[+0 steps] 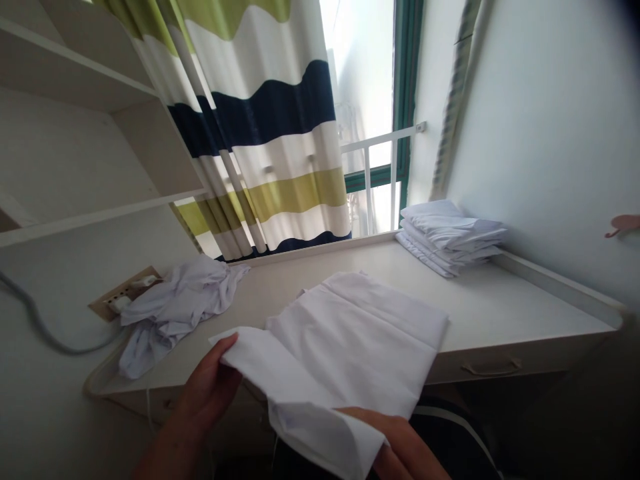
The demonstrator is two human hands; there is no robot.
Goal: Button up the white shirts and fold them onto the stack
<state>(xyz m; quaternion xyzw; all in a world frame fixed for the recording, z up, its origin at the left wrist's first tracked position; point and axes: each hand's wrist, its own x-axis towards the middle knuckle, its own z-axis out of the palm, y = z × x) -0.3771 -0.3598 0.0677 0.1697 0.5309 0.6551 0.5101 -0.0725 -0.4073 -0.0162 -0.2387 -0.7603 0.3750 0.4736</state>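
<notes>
No readable text, labels, brands, numbers or signs anywhere in view. White cloth (345,340) on desk (500,307): plain, no print or tag showing. Folded white stack (450,237) at far end of desk: blank. Crumpled white pile (175,307) at left end of desk: blank. Striped curtain (270,133) behind desk: colour bands only, no lettering. Wall socket (123,293) left of desk: too small, no marking legible.
</notes>
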